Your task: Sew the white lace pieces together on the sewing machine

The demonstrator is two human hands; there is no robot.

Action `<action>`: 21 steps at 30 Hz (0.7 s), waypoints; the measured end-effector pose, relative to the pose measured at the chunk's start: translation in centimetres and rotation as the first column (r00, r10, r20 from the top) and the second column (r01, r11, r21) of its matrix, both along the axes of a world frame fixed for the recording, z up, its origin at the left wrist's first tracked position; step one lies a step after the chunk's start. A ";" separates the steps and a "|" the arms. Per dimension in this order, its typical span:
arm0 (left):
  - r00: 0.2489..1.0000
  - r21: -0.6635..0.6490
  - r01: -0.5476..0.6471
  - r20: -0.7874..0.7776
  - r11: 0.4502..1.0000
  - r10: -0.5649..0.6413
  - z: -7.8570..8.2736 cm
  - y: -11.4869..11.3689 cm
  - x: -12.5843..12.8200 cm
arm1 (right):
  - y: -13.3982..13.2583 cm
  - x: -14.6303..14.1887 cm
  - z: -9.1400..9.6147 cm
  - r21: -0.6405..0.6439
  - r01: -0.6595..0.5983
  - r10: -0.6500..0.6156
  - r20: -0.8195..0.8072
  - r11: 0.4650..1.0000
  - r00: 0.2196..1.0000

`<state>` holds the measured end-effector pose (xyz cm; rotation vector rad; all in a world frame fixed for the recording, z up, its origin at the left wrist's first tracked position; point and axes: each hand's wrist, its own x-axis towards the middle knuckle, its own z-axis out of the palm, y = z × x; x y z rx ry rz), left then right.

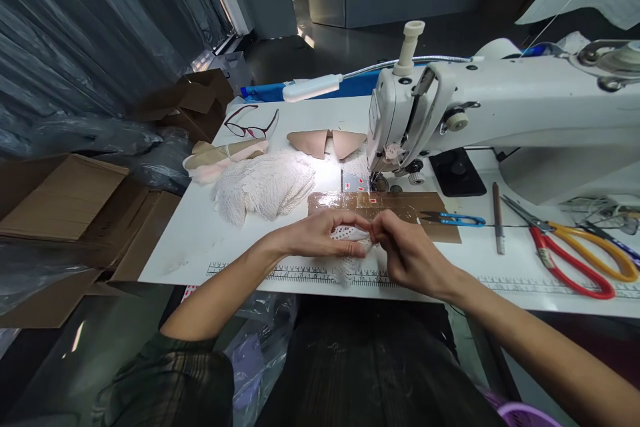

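Note:
My left hand (327,233) pinches a small piece of white lace fabric (347,267) at the table's front, in front of the sewing machine (395,120). Fingers closed, my right hand (407,247) meets it at the lace's right edge, and both sets of fingertips nearly touch. Part of the lace hangs below the hands over a printed ruler strip (290,273). Just behind the hands lies a brown taped cardboard strip (425,203). A pile of white lace (273,183) sits to the left of the machine's needle.
On the right lie blue thread snips (455,219), a brown pen-like tool (498,217) and large scissors (575,247) with red and yellow handles. Beige curved pieces (310,142), eyeglasses (250,130) and a rolled fabric bundle (220,157) are farther back. Cardboard boxes (75,200) stand left.

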<state>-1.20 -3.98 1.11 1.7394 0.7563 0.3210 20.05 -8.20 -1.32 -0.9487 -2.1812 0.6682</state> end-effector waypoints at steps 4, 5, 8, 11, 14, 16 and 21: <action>0.996 0.020 -0.088 0.023 0.996 0.087 0.4 -0.2 0.2 | -0.6 -1.0 1.3 0.002 0.023 -0.023 -0.079 1.000 0.997; 0.997 0.018 -0.074 0.028 0.997 0.073 0.6 -0.2 0.1 | -0.9 -1.3 1.5 0.052 0.007 -0.006 -0.027 0.999 1.000; 0.997 0.017 -0.078 0.026 0.997 0.078 1.2 -0.1 -0.6 | -1.2 -0.6 0.7 0.200 -0.007 -0.032 0.193 0.980 0.981; 0.958 0.018 -0.287 -0.005 0.958 0.287 1.5 -0.1 -1.5 | -0.4 2.4 -1.2 0.212 0.199 -0.253 0.270 0.957 0.929; 0.928 0.005 -0.372 -0.005 0.928 0.372 1.2 0.0 -1.6 | 0.7 6.0 -2.4 0.043 0.352 -0.350 0.269 0.935 0.897; 0.944 0.002 -0.331 -0.001 0.944 0.331 1.1 0.1 -1.2 | 1.1 7.5 -2.1 -0.081 0.339 -0.304 0.286 0.937 0.909; 0.948 -0.089 -0.296 0.096 0.951 0.303 0.9 0.2 -0.3 | 1.7 6.1 -0.4 -0.355 0.176 -0.146 0.109 0.918 0.983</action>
